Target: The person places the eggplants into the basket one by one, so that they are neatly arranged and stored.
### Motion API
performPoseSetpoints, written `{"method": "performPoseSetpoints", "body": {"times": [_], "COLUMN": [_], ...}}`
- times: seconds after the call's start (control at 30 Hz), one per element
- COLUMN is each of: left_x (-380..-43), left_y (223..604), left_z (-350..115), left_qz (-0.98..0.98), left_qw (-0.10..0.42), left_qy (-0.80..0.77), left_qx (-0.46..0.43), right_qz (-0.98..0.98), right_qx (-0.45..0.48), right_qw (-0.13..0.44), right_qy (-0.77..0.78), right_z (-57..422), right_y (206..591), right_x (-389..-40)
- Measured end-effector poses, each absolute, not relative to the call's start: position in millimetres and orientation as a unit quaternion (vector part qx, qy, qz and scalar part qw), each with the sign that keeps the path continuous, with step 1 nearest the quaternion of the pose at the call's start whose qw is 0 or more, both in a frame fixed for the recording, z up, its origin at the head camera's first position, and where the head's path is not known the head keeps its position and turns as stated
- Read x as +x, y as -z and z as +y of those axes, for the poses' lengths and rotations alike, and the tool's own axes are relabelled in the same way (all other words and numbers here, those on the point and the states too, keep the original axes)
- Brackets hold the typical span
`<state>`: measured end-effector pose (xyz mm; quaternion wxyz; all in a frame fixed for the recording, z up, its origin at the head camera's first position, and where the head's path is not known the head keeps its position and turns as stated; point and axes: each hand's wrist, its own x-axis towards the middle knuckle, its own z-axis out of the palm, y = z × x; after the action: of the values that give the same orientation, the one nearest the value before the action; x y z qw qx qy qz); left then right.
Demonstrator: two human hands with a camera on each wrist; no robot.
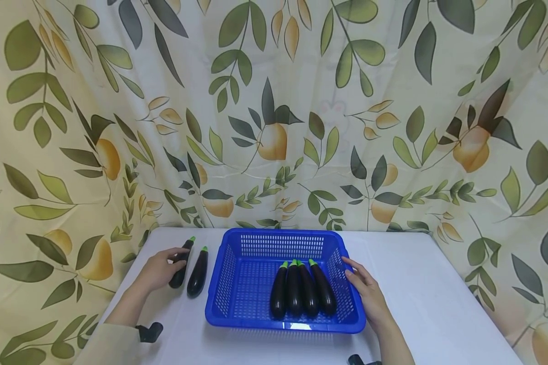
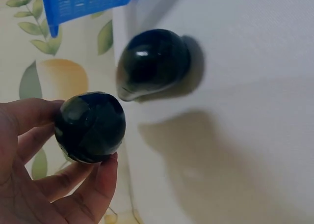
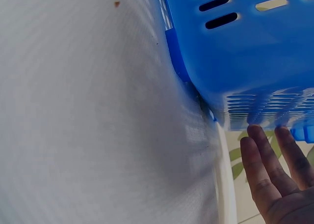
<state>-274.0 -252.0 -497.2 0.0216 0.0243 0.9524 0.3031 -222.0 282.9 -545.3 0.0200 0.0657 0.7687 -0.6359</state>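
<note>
Left hand (image 1: 157, 271) pinches an eggplant (image 1: 179, 276) between thumb and fingers, near the left edge of the surface (image 1: 415, 289), toward its far-left corner. Glossy, near-black skin, tapered body, green cap aimed at the far edge; its rounded butt faces the left wrist camera. Second eggplant (image 1: 198, 276), same club shape and shine, lies just beside it, between it and the basket. Basket (image 1: 285, 324): blue molded plastic, rectangular, rounded corners, slotted walls, gridded floor, set mid-surface with its far rim by the far edge. Four more eggplants (image 1: 308, 294) lie side by side in its right half, caps away from the near wall. Right hand (image 1: 370, 291) is at the basket's right side, fingers straight, slightly spread, tips touching the slotted wall. Surface is smooth, matte white. Behind: a softly rippled fabric curtain (image 1: 297, 81), leaf-and-fruit print.
</note>
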Motion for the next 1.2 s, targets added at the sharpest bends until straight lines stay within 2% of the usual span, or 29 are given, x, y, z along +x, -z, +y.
{"method": "performPoseSetpoints", "body": {"times": [1.2], "left_x": [-256], "left_y": [448], "left_z": [-200], "left_qz": [0.947], "left_qw": [-0.004], "left_qy": [-0.313], "left_qx": [0.075], "right_qz": [0.769], "right_qx": [0.065], "right_qw": [0.018], "right_qy": [0.635], "right_z": [283], "right_y": [547], "right_x": [-221]}}
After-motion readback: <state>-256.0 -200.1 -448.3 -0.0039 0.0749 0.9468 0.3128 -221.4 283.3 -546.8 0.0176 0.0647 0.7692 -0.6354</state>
